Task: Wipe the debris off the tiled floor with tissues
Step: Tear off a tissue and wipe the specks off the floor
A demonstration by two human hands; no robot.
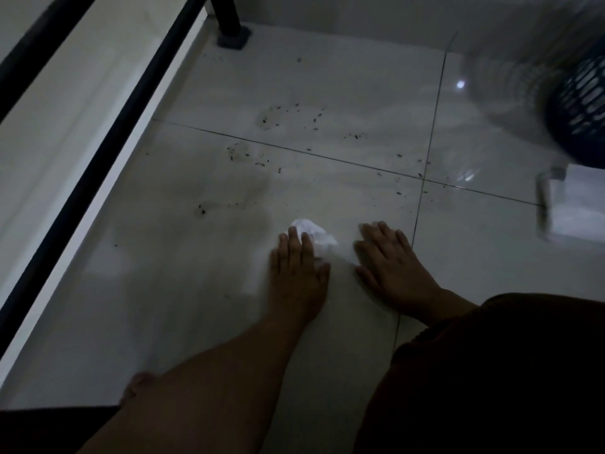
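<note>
A crumpled white tissue (316,232) lies on the glossy white tiled floor (360,93). My left hand (296,270) presses it down with straight fingers; its far end sticks out past the fingertips. Just to the right, my right hand (391,260) rests flat on the tile with fingers spread and holds nothing. Small dark specks of debris (278,117) are scattered beyond the hands, with clusters near the grout cross (244,155) and at the left (201,209). Smeared wet-looking patches show around them.
A black metal frame rail (108,152) runs diagonally along the left, with its post and foot (232,31) at the back. A dark blue perforated basket (582,106) and a white object (563,208) stand at the right. Dark clothing covers the lower right.
</note>
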